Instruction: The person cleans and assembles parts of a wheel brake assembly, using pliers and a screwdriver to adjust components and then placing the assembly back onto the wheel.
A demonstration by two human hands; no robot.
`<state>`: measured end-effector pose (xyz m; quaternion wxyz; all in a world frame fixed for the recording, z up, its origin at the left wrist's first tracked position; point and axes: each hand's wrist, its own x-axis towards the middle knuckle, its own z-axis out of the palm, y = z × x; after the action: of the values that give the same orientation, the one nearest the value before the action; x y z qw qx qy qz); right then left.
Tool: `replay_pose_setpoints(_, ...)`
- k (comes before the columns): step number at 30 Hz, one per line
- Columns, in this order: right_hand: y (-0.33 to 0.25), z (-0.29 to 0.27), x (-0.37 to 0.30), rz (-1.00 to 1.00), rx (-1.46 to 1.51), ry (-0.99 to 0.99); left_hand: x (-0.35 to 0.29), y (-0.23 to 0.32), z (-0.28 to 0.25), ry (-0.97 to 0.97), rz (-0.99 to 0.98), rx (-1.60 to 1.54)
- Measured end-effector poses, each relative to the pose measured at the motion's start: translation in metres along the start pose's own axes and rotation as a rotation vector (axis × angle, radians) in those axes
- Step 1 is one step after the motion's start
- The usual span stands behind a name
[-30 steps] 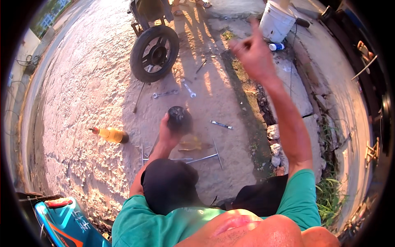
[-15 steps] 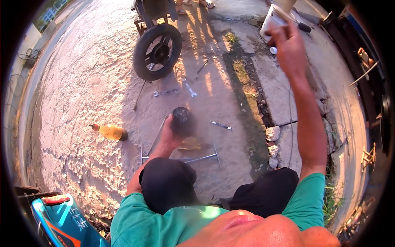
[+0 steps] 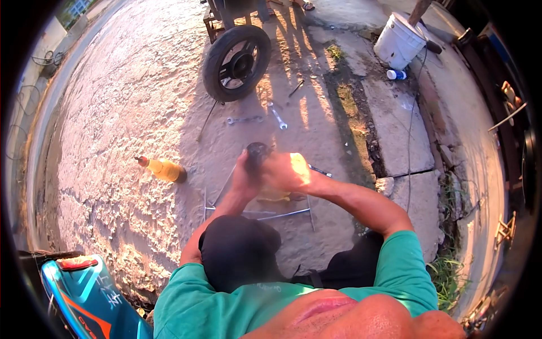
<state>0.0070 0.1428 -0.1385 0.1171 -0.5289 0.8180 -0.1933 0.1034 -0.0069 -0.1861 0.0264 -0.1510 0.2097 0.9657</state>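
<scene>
Black part [image 3: 257,151], held up in front of the knees in the left hand [image 3: 243,175]: to my eye it could slip if that hold loosens or the right hand [image 3: 287,170] knocks it, dropping towards the T-handled wrench [image 3: 282,214] on the ground [image 3: 141,113]. The right hand is blurred close beside it; I cannot tell whether it grips anything. The part looks dark and rounded, partly hidden by the hands.

Shiny metal wrench [image 3: 277,116], rough matt ground [image 3: 113,141], matt rubber tyre [image 3: 211,73], glossy plastic panel [image 3: 90,288]
</scene>
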Motion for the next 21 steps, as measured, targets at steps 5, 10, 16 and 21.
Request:
replay_pose_setpoints(5,0.011,0.014,0.003,-0.029,0.075,0.058,-0.004,0.003,0.007,0.035,-0.026,-0.029)
replay_pose_setpoints(10,0.014,0.016,-0.002,0.049,0.086,-0.035,0.001,-0.003,-0.005,0.037,-0.039,0.051)
replay_pose_setpoints(16,0.017,0.018,-0.012,0.18,0.243,-0.048,0.005,-0.01,-0.011,0.009,-0.071,0.039)
replay_pose_setpoints(21,-0.006,-0.011,-0.014,0.335,0.423,-0.001,0.009,-0.007,-0.012,0.024,-0.009,0.028)
